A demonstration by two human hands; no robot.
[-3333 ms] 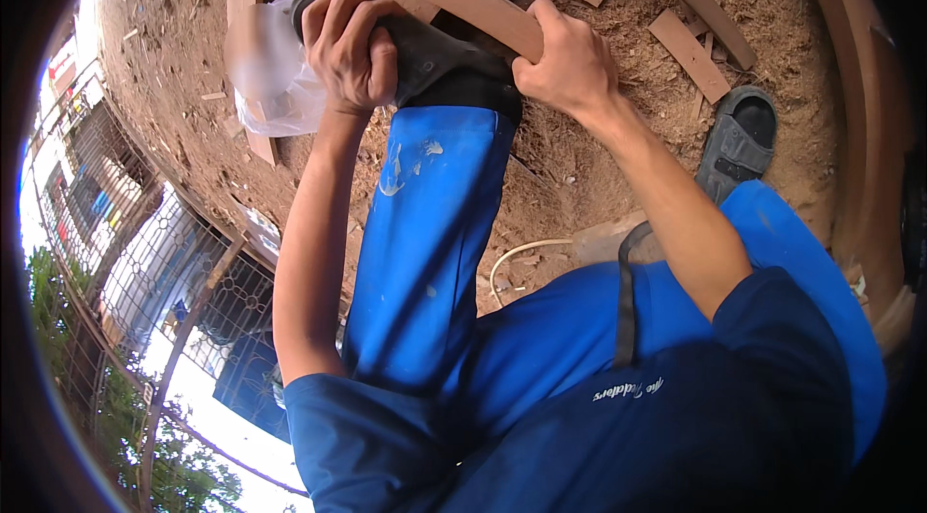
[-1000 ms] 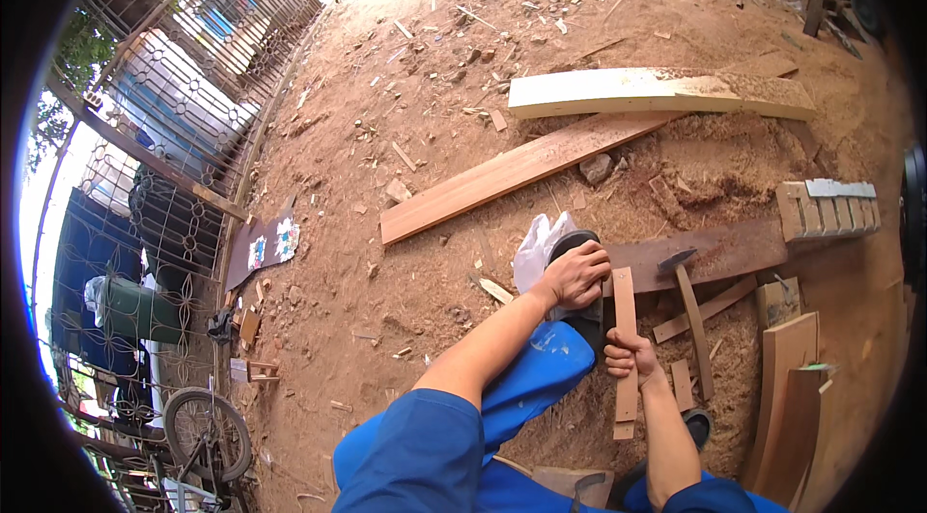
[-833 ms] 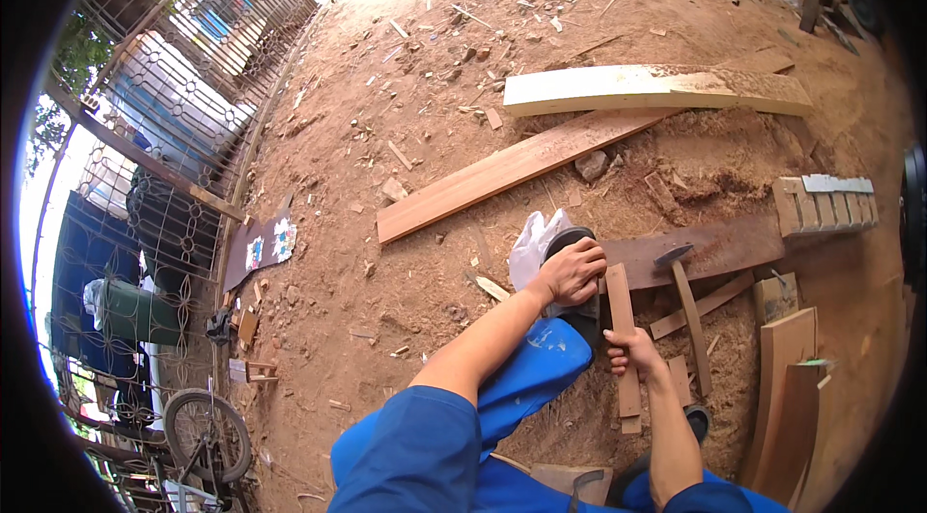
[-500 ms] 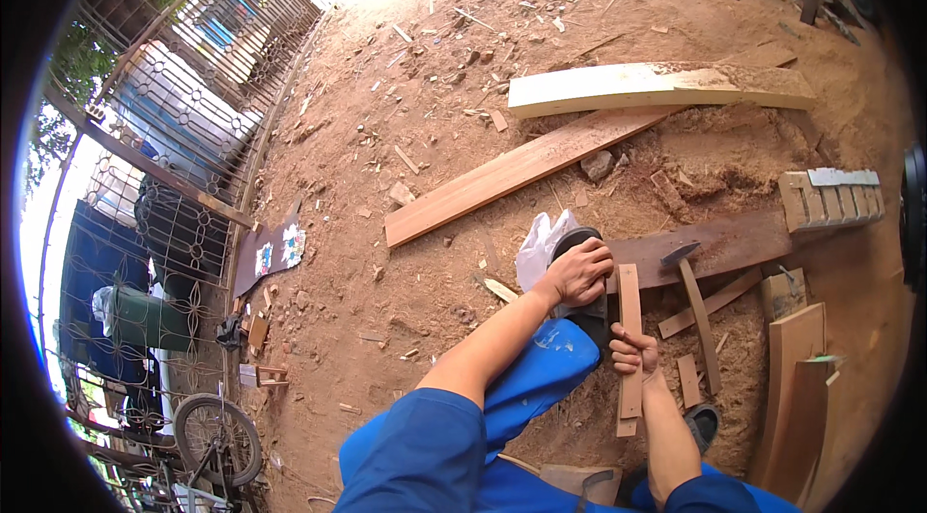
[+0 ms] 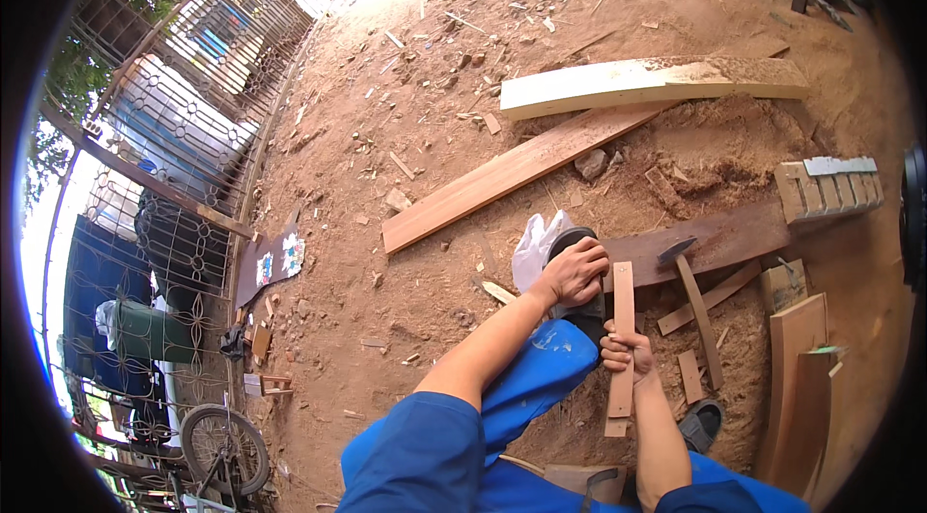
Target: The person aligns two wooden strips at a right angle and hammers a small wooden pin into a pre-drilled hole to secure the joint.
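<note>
Left hand (image 5: pixel 576 272) on a black shoe (image 5: pixel 568 238), right hand (image 5: pixel 628 357) on a flat brown wood strip (image 5: pixel 623 296).
A white plastic bag (image 5: pixel 529 252) sits left. The left grip bends over the shoe; I cannot tell if it squeezes. The right grip wraps around the strip, just right of the shoe. A brown-handled hammer (image 5: pixel 697 310) lies farther right.

Brown dirt ground (image 5: pixel 338 339), scattered wood scraps (image 5: pixel 402 166), long reddish plank (image 5: pixel 483 193), dark flat board (image 5: pixel 739 231), grey stone (image 5: pixel 591 164), sawdust (image 5: pixel 719 138)
</note>
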